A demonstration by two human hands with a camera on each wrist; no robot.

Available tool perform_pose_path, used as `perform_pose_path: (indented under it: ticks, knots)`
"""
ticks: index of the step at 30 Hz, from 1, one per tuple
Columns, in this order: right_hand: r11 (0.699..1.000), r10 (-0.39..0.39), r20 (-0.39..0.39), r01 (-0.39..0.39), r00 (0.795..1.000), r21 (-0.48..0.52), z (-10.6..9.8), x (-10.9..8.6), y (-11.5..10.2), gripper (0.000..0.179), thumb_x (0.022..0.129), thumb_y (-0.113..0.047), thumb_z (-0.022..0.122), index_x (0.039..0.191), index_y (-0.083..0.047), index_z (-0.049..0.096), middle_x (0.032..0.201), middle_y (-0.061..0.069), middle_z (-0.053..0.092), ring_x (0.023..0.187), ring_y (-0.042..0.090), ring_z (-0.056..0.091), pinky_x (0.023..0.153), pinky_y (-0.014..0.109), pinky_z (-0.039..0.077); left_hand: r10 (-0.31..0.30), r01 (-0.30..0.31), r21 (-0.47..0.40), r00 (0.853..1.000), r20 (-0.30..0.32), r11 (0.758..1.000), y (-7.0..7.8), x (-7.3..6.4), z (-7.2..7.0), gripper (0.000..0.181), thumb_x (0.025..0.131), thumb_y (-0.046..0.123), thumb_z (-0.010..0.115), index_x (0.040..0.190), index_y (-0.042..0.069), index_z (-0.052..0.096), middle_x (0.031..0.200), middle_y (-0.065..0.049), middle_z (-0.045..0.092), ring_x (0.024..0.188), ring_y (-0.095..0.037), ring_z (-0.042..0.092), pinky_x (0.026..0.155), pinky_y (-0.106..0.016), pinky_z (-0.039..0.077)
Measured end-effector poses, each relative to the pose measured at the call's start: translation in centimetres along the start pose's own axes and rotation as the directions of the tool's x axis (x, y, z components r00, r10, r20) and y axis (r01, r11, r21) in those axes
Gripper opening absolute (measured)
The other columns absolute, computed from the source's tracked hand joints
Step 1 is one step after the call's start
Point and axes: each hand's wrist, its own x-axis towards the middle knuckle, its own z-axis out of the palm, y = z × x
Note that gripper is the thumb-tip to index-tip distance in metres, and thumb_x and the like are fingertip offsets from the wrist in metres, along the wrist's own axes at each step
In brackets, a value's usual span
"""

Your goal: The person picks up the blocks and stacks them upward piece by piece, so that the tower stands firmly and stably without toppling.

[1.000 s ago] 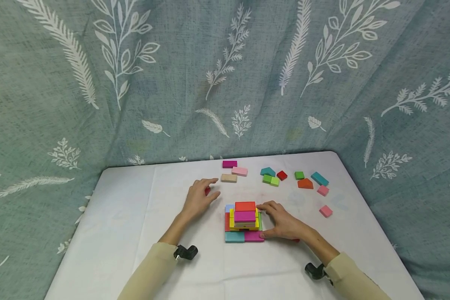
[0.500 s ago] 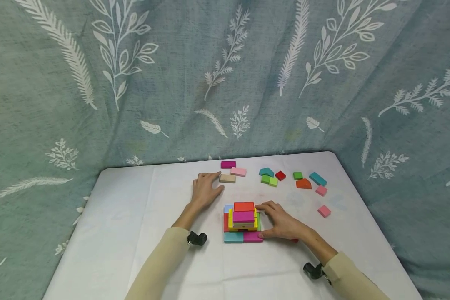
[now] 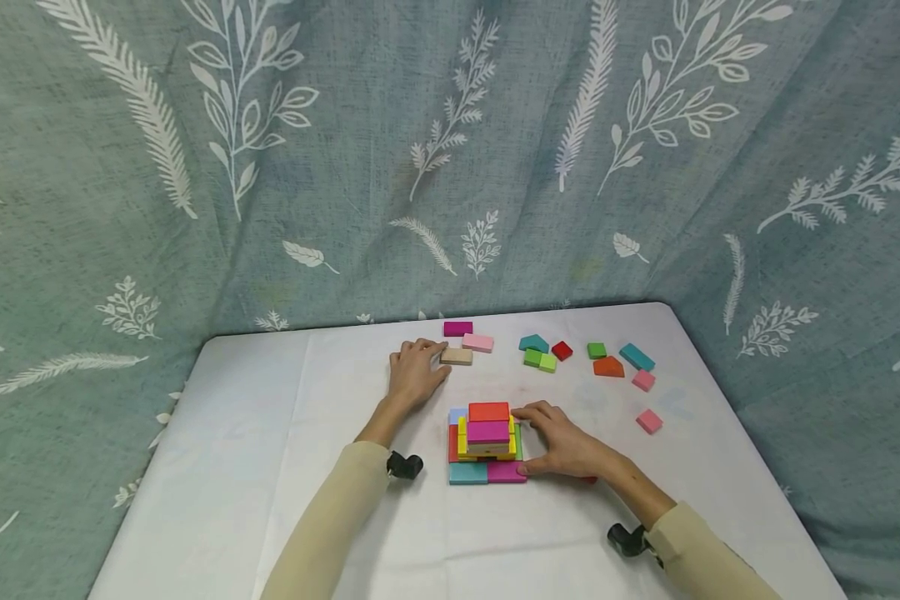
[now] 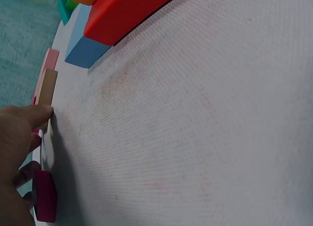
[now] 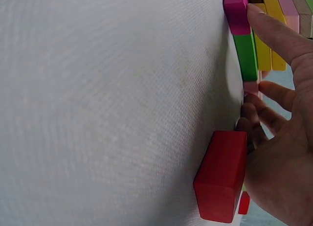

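Observation:
Across the table, my left hand has its thumb and index finger at the left end of a plain wooden block; the left wrist view shows the thumb against its near side. A dark magenta-red block lies under the other fingers, hidden in the head view. A layered stack of coloured blocks stands in the middle. Beside it rests my right hand, thumb touching the magenta base block and index finger reaching to the far side. A red block is next to the right palm.
Behind the wooden block lie a pink block and a magenta block. Several more loose blocks are scattered at the back right, among them an orange one and a teal one. A patterned curtain hangs beyond the table's back edge.
My left hand has moved right and away from me, arriving at the wooden block's left end. The right hand and the stack have stayed in place.

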Motion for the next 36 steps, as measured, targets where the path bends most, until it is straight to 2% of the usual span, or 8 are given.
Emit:
perform_pose_path:
  ticks: [5, 10, 14, 18, 23, 29, 33, 36]
  knots:
    - [1.0, 0.0, 0.002, 0.0, 1.0, 0.001, -0.1, -0.1, -0.1, 0.09, 0.073, -0.047, 0.088, 0.15, -0.03, 0.043, 0.15, 0.002, 0.039, 0.138, 0.027, 0.035, 0.105, 0.054, 0.044, 0.013, -0.012, 0.018, 1.0, -0.019, 1.0, 0.1, 0.0, 0.0, 0.037, 0.095, 0.038, 0.069, 0.129, 0.024, 0.069, 0.132, -0.003, 0.062, 0.122, -0.028, 0.049, 0.096, -0.051, 0.033]
    - [1.0, -0.001, 0.0, 0.001, 1.0, -0.01, 0.0, 0.0, 0.0, 0.09, 0.073, -0.047, 0.088, 0.15, -0.03, 0.044, 0.149, 0.002, 0.04, 0.138, 0.027, 0.036, 0.105, 0.054, 0.044, 0.043, -0.041, 0.041, 0.998, -0.039, 0.998, -0.1, -0.2, -0.3, 0.036, 0.092, 0.042, 0.071, 0.124, 0.024, 0.07, 0.123, 0.001, 0.067, 0.115, -0.024, 0.052, 0.097, -0.051, 0.032]
    - [1.0, 0.0, 0.004, 0.0, 1.0, -0.012, 0.0, 0.1, 0.0, 0.091, 0.073, -0.047, 0.088, 0.15, -0.03, 0.043, 0.149, 0.001, 0.039, 0.138, 0.027, 0.036, 0.106, 0.054, 0.044, 0.084, -0.084, 0.008, 0.993, -0.084, 0.996, 0.0, -0.7, -1.0, 0.037, 0.089, 0.042, 0.075, 0.121, 0.024, 0.072, 0.116, 0.003, 0.07, 0.11, -0.022, 0.054, 0.095, -0.05, 0.032]
    - [1.0, 0.007, 0.004, -0.007, 1.0, -0.01, 0.1, 0.1, -0.1, 0.092, 0.073, -0.048, 0.088, 0.151, -0.03, 0.043, 0.15, 0.001, 0.04, 0.138, 0.026, 0.035, 0.106, 0.054, 0.044, 0.15, -0.16, -0.067, 0.979, -0.137, 0.985, 0.8, -1.4, -2.2, 0.037, 0.087, 0.043, 0.078, 0.118, 0.023, 0.074, 0.108, 0.005, 0.072, 0.101, -0.02, 0.057, 0.089, -0.046, 0.035]
    - [1.0, 0.009, 0.002, -0.009, 1.0, -0.005, 0.0, 0.1, -0.2, 0.092, 0.072, -0.047, 0.088, 0.15, -0.029, 0.044, 0.149, 0.001, 0.041, 0.137, 0.026, 0.036, 0.106, 0.054, 0.044, 0.255, -0.286, -0.188, 0.951, -0.173, 0.939, 2.8, -2.7, -4.3, 0.038, 0.087, 0.048, 0.077, 0.116, 0.024, 0.074, 0.102, 0.008, 0.072, 0.092, -0.014, 0.056, 0.084, -0.041, 0.037]
    - [1.0, -0.014, 0.009, 0.014, 1.0, 0.004, 0.0, 0.1, -0.2, 0.091, 0.073, -0.048, 0.088, 0.15, -0.028, 0.044, 0.148, 0.002, 0.041, 0.136, 0.027, 0.037, 0.106, 0.055, 0.043, 0.351, -0.362, -0.347, 0.931, -0.098, 0.865, 5.2, -5.6, -7.2, 0.037, 0.088, 0.048, 0.075, 0.12, 0.03, 0.072, 0.106, 0.013, 0.068, 0.096, -0.009, 0.053, 0.09, -0.042, 0.036]
    - [1.0, -0.014, 0.003, 0.014, 1.0, 0.001, 0.0, 0.1, -0.1, 0.091, 0.073, -0.05, 0.087, 0.15, -0.029, 0.044, 0.148, 0.001, 0.041, 0.136, 0.027, 0.037, 0.106, 0.055, 0.044, 0.413, -0.403, -0.4, 0.908, -0.063, 0.823, 6.0, -7.4, -8.2, 0.036, 0.087, 0.048, 0.076, 0.119, 0.034, 0.071, 0.106, 0.016, 0.067, 0.099, -0.011, 0.053, 0.092, -0.044, 0.036]
    - [1.0, -0.013, 0.0, 0.013, 1.0, -0.003, 0.0, 0.1, 0.0, 0.091, 0.072, -0.051, 0.087, 0.15, -0.03, 0.044, 0.148, 0.001, 0.041, 0.136, 0.027, 0.037, 0.105, 0.055, 0.044, 0.437, -0.419, -0.409, 0.898, -0.052, 0.811, 6.0, -8.3, -8.1, 0.036, 0.085, 0.049, 0.078, 0.118, 0.035, 0.071, 0.104, 0.02, 0.066, 0.1, -0.011, 0.054, 0.091, -0.043, 0.038]
